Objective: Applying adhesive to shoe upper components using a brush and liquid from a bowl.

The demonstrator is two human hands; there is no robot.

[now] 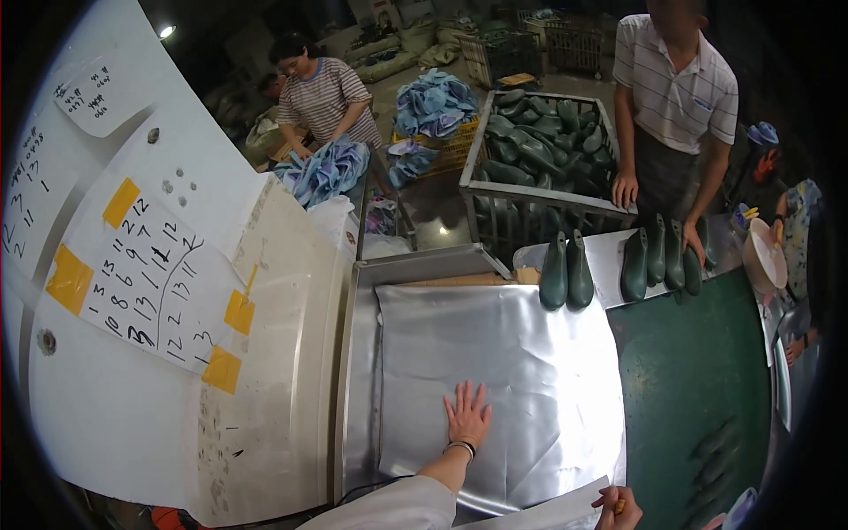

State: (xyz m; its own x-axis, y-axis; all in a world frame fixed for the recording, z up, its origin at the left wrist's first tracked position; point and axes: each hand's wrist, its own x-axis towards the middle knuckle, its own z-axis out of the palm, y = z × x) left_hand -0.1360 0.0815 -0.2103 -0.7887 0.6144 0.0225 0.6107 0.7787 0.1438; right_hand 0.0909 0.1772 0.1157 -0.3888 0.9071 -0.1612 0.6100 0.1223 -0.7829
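Observation:
My left hand [469, 420] lies flat, fingers spread, on a shiny metal sheet [521, 362] that covers the worktable in front of me. It holds nothing, and a dark band circles the wrist. At the lower edge, my right hand [618, 510] is closed around something with a small yellow end; most of it is hidden in the fingers. Beside that hand a white sheet [565, 512], which looks like paper, overlaps the metal's near edge. Two dark green shoe lasts [566, 272] stand upright at the sheet's far right corner.
Several more lasts [655, 265] stand on a ledge, touched by a co-worker's hand [693, 247]. Right of the metal sheet runs a green conveyor belt [689, 371]. Behind stands a metal cart [548, 201] full of lasts. A pale machine panel [265, 389] with taped paper rises at left.

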